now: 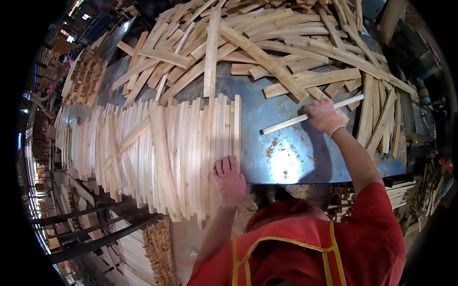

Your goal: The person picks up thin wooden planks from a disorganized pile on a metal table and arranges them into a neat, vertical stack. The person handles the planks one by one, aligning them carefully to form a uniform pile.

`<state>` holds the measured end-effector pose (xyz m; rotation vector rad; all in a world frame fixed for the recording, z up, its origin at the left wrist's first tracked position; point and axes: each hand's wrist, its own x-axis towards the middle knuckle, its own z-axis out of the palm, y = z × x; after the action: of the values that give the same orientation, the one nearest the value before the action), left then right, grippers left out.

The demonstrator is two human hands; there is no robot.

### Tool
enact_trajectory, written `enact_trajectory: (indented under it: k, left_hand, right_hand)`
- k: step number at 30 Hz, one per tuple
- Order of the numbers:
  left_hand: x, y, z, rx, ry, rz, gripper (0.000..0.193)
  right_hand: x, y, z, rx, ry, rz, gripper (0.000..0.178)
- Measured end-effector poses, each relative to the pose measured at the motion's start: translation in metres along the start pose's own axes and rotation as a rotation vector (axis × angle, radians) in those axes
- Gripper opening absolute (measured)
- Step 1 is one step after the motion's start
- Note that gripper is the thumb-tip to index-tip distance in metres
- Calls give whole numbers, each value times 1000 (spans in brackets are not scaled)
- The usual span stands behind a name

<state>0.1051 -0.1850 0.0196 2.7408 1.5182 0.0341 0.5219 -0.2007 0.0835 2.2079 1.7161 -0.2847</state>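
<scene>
My right hand (325, 117), in what looks like a thin pale glove, is closed around the middle of a narrow wooden strip (282, 125). The strip slants above the blue-grey metal tabletop (260, 159), its right end higher up near the loose boards. At the right edge of a row of wooden strips (191, 138) lies my left hand (230, 183), fingers laid flat over the near part of the outermost pieces, gripping nothing. These strips are packed side by side, their ends uneven. Two or three loose slats, one a wider slat (164, 162), rest across the row.
A large jumbled heap of boards (286, 35) covers the far side of the table, one long board (212, 52) reaching toward the row. Stacked timber (86, 76) stands at the far left. Below the table are more stacks (160, 250) and dark metal rails (95, 238).
</scene>
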Motion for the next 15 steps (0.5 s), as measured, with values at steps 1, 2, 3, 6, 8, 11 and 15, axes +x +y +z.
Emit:
enact_trajectory:
  k: [1,2,3,6,8,11,15]
  left_hand:
    - [1,-5,-2,-26,-3,18,78]
    - [0,-10,-3,-52,-6,39,79]
    - [-3,-15,-3,-82,-15,57,80]
    - [-3,-26,0,-100,-30,93,84]
    - [2,-25,-10,-122,-49,122,85]
    - [19,-19,-26,-181,-122,117,86]
    - [19,-9,-23,-292,-80,97,77]
  right_hand:
    - [-1,-12,-4,9,14,-50,28]
    - [-12,-19,-8,74,55,-115,31]
    - [-21,-34,-18,120,97,-114,33]
    - [-39,-82,-37,357,202,-49,38]
    - [-35,-111,-31,678,123,112,41]
    - [-22,-170,10,986,169,315,49]
    - [-13,-220,20,1091,-60,-24,53]
